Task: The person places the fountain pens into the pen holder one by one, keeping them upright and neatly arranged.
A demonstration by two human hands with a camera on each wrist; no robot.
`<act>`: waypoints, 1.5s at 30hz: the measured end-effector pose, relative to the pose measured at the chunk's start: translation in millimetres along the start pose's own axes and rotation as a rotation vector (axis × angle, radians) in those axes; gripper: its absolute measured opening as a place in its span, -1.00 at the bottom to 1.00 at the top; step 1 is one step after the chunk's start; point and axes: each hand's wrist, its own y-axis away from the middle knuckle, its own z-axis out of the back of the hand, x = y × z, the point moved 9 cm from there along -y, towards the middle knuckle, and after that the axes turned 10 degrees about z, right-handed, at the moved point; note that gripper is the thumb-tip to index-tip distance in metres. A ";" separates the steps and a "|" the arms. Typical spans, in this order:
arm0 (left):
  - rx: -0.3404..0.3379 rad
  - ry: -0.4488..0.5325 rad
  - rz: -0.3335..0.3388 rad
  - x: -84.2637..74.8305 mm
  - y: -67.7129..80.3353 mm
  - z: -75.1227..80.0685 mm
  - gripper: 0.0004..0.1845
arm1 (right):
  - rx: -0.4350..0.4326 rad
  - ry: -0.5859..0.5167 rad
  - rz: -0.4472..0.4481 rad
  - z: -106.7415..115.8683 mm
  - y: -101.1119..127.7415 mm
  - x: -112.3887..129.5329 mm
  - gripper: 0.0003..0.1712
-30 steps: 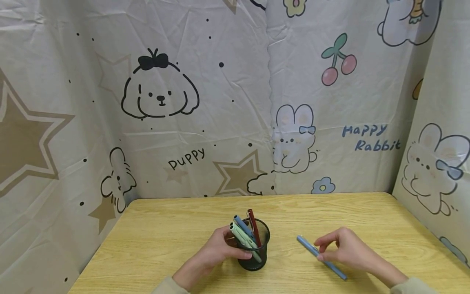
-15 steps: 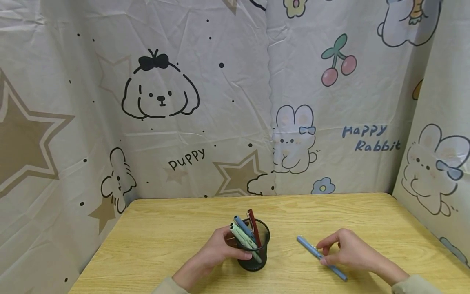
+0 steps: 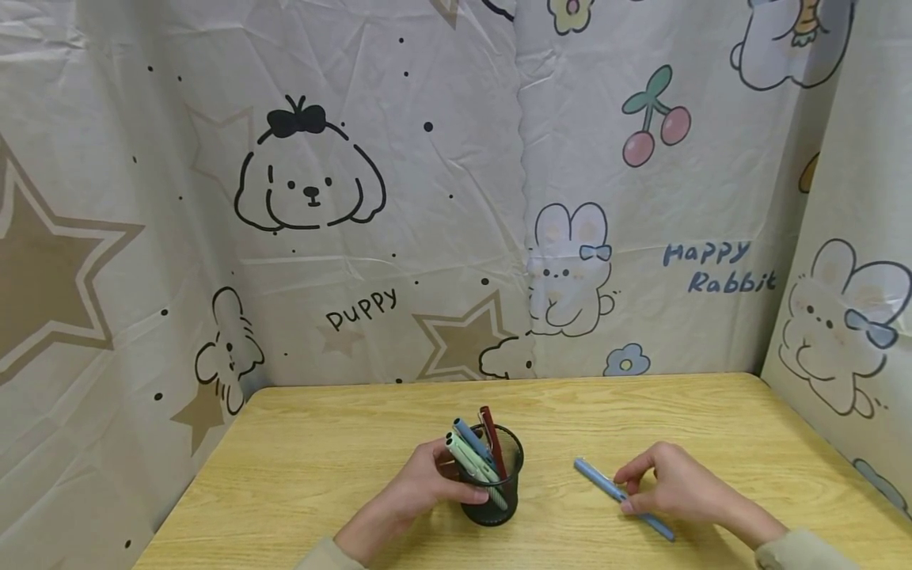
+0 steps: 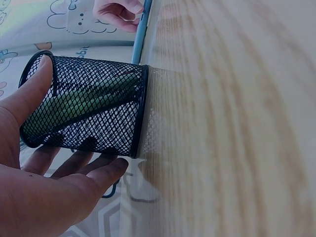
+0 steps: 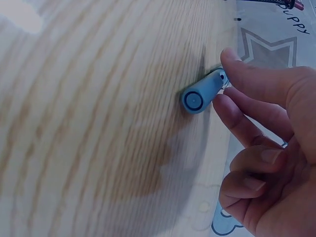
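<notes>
My left hand (image 3: 420, 487) grips a black mesh pen holder (image 3: 492, 507), which stands upright on the table. In the left wrist view, the thumb (image 4: 37, 91) lies at its rim and the other fingers reach round the opposite side. Leaning inside it are a dark red pen (image 3: 492, 439), a blue pen (image 3: 472, 439) and light green pens (image 3: 466, 459). To the right, my right hand (image 3: 673, 483) pinches another blue pen (image 3: 596, 477) about its middle, between thumb and fingers. That pen (image 5: 202, 94) lies aslant on the tabletop, its end facing the right wrist camera.
The wood-grain table (image 3: 342, 419) has a back edge that meets a printed cloth (image 3: 427, 198) with puppies, rabbits and stars. The same cloth hangs at the left and right sides. Bare tabletop separates the pen holder from the lone pen.
My right hand's thumb and fingers have shifted slightly to the right along the blue pen, and the pen has turned a very little. The left hand and pen holder stay put.
</notes>
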 end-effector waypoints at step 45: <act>0.004 -0.009 -0.003 -1.9 0.7 -1.2 -0.40 | 0.088 0.017 0.033 4.2 0.4 -3.5 -0.80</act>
